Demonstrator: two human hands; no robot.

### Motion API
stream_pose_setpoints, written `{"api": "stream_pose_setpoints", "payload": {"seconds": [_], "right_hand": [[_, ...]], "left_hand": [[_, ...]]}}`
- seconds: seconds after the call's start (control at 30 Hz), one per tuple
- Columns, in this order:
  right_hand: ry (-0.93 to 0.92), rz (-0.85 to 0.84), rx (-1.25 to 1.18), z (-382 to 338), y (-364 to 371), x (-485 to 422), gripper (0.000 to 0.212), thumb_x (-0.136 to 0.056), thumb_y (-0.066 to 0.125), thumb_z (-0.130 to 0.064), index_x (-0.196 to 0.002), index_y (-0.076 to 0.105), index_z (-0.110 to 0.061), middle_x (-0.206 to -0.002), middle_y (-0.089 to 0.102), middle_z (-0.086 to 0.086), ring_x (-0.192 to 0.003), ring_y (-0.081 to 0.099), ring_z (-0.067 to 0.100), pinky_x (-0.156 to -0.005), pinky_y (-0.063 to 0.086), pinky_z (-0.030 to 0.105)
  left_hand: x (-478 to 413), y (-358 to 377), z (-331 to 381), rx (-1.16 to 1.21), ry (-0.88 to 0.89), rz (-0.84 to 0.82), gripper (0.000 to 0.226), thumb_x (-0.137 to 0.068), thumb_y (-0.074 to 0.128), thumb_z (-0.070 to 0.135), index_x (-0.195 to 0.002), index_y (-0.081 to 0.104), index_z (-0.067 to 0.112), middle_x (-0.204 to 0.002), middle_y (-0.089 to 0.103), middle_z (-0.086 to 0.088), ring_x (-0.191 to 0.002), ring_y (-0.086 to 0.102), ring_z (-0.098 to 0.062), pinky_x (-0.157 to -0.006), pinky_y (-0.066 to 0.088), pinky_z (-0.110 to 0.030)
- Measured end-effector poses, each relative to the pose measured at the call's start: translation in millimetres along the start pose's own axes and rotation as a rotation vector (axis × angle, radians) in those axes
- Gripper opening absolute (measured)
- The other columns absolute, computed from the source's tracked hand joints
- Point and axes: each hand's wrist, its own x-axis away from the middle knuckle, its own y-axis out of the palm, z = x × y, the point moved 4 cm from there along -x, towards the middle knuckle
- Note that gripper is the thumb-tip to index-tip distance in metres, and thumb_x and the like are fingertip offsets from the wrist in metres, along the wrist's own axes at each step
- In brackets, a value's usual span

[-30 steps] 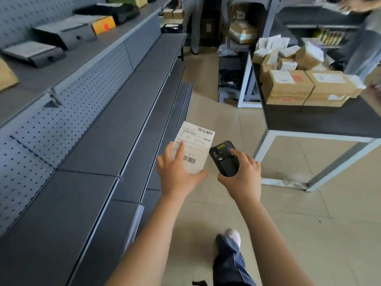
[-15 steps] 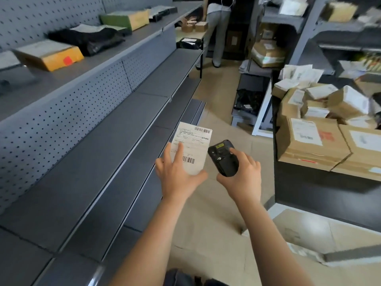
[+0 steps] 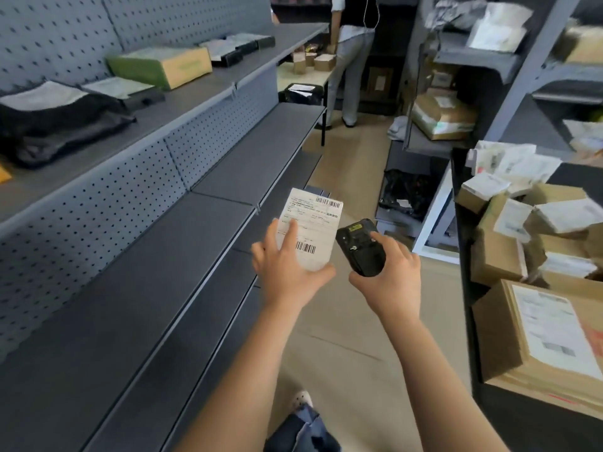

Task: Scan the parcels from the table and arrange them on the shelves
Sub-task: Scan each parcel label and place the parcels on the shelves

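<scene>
White parcel [image 3: 310,230] stayed pinched by the left hand's [image 3: 287,272] thumb and spread fingers just left of the scanner [image 3: 360,247], which the right hand's [image 3: 388,278] curled fingers gripped, unchanged after 1 second; shelving apparently remained undone.

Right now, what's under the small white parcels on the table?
Brown cartons, stacked on the table; the white parcels rest on them. The tabletop beneath the stack is covered, so anything under the cartons cannot be seen.
</scene>
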Motion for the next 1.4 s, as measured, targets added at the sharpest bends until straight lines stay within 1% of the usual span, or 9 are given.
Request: {"api": "stream_pose_setpoints", "payload": {"seconds": [0.17, 0.4, 0.5, 0.77, 0.97, 1.1, 1.2, 1.27, 1.4], "right_hand": [[0.009, 0.027, -0.034, -6, 24, -107, 0.076, -0.066, 0.079, -0.018, -0.136, 0.049, -0.025, -0.127, 0.056, -0.002, -0.111, 0.038, 0.018, -0.083, 0.035, 0.025], [0.051, 0.021, -0.048, 28, 53, -212, 0.076, -0.065, 0.08, -0.018, -0.134, 0.051, -0.025, -0.126, 0.057, -0.005, -0.112, 0.041, 0.018, -0.082, 0.033, 0.023], [0.047, 0.004, -0.058, 47, 67, -266, 0.075, -0.064, 0.079, -0.018, -0.134, 0.051, -0.025, -0.125, 0.057, -0.005, -0.109, 0.04, 0.018, -0.081, 0.033, 0.024], [-0.067, -0.05, -0.077, 76, 79, -448, 0.074, -0.063, 0.08, -0.018, -0.132, 0.054, -0.024, -0.121, 0.059, -0.003, -0.105, 0.042, 0.02, -0.077, 0.039, 0.029], [-0.15, -0.09, -0.114, 77, 89, -548, 0.071, -0.065, 0.078, -0.019, -0.132, 0.054, -0.024, -0.12, 0.06, -0.003, -0.099, 0.037, 0.015, -0.076, 0.036, 0.027], [-0.19, -0.119, -0.171, 69, 109, -605, 0.071, -0.067, 0.078, -0.019, -0.132, 0.053, -0.025, -0.123, 0.059, -0.005, -0.098, 0.033, 0.011, -0.076, 0.035, 0.026], [-0.248, -0.115, -0.191, 51, 128, -652, 0.071, -0.066, 0.08, -0.018, -0.132, 0.054, -0.023, -0.124, 0.06, -0.003, -0.103, 0.041, 0.018, -0.077, 0.031, 0.023], [-0.285, -0.108, -0.213, 33, 142, -690, 0.072, -0.065, 0.08, -0.02, -0.132, 0.054, -0.023, -0.125, 0.06, -0.003, -0.107, 0.043, 0.02, -0.078, 0.03, 0.021], [-0.4, -0.09, -0.244, -18, 175, -772, 0.075, -0.065, 0.08, -0.022, -0.134, 0.053, -0.024, -0.125, 0.06, -0.002, -0.11, 0.044, 0.022, -0.08, 0.035, 0.023]], "left_hand": [[-110, 32, 19, -0.009, 0.027, 0.018, 0.101, -0.051, 0.063, 0.065, -0.143, 0.036, 0.032, -0.15, 0.026, 0.003, -0.113, 0.029, -0.028, -0.099, 0.035, -0.038], [-200, 100, 42, -0.035, 0.015, -0.026, 0.096, -0.058, 0.069, 0.062, -0.144, 0.037, 0.031, -0.151, 0.026, 0.001, -0.117, 0.026, -0.027, -0.101, 0.031, -0.039], [-243, 132, 56, -0.044, -0.002, -0.026, 0.098, -0.056, 0.064, 0.064, -0.144, 0.036, 0.032, -0.15, 0.024, 0.002, -0.118, 0.025, -0.025, -0.101, 0.031, -0.04], [-374, 204, 118, -0.077, -0.092, 0.095, 0.099, -0.052, 0.061, 0.067, -0.142, 0.039, 0.031, -0.148, 0.029, 0.002, -0.112, 0.029, -0.027, -0.101, 0.036, -0.044], [-448, 230, 151, -0.107, -0.154, 0.161, 0.1, -0.053, 0.06, 0.07, -0.142, 0.039, 0.03, -0.147, 0.029, 0.004, -0.112, 0.029, -0.027, -0.101, 0.034, -0.04], [-501, 239, 156, -0.125, -0.162, 0.184, 0.101, -0.057, 0.065, 0.068, -0.145, 0.034, 0.031, -0.15, 0.023, 0.004, -0.113, 0.022, -0.023, -0.1, 0.028, -0.036], [-550, 238, 157, -0.141, -0.164, 0.245, 0.1, -0.057, 0.068, 0.066, -0.145, 0.036, 0.03, -0.15, 0.024, 0.003, -0.112, 0.023, -0.023, -0.1, 0.028, -0.037], [-589, 234, 157, -0.147, -0.158, 0.306, 0.1, -0.055, 0.064, 0.067, -0.144, 0.038, 0.029, -0.149, 0.026, 0.003, -0.111, 0.026, -0.024, -0.098, 0.029, -0.037], [-672, 218, 153, -0.148, -0.169, 0.409, 0.098, -0.058, 0.067, 0.064, -0.144, 0.038, 0.027, -0.148, 0.025, 0.003, -0.115, 0.026, -0.025, -0.1, 0.027, -0.036]]}}
